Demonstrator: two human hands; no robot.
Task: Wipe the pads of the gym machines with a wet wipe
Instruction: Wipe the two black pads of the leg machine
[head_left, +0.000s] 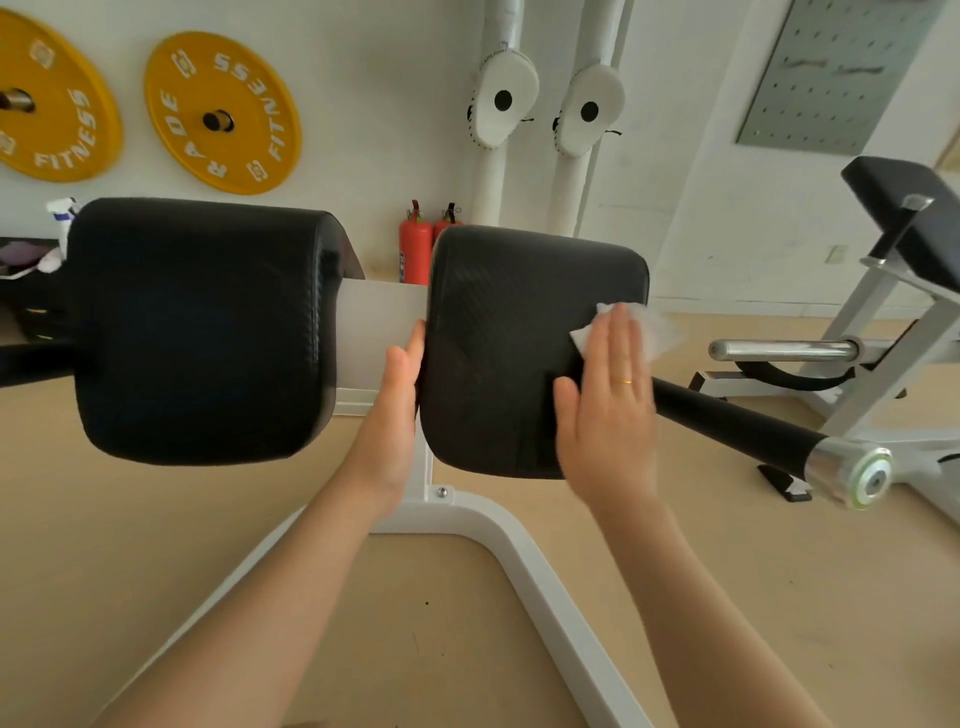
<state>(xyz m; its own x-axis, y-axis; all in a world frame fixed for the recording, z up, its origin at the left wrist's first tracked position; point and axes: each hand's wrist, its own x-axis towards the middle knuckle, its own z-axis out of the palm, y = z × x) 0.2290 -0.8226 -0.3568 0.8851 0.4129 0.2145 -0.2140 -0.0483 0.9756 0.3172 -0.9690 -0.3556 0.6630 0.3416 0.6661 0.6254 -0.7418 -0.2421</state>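
Two black padded cushions are mounted side by side on a white machine frame (524, 545), separated by a short white crossbar (382, 322). The right pad (498, 338) is the one under attention; the left pad (202, 332) is untouched.

Right hand (608, 410): laid flat against the face of the right pad near its right edge, fingers (618, 343) straight and together, thumb spread to the left. A gold ring (621, 382) is on one finger. A white wet wipe (657, 332) is pressed between the palm and the pad, its edges showing above and to either side of the fingertips. The wipe's outer part is blurred.

Left hand (397, 415): set edge-on in the gap between the two pads, fingers extended and uncurled, lying against the left side of the right pad. It grasps nothing.

A black bar with a chrome end cap (852, 470) projects from behind the right pad toward the lower right.

Surroundings: two yellow weight plates (223, 111) on wall pegs at upper left; two white focus mitts (501, 101) hanging on white pipes; two red fire extinguishers (415, 249) on the floor behind the pads; a spray bottle (62, 218) partly hidden at the left pad's edge; a second white-framed machine with a black pad (904, 208) at far right; a grey pegboard (831, 73) on the wall; tan floor (156, 519) throughout
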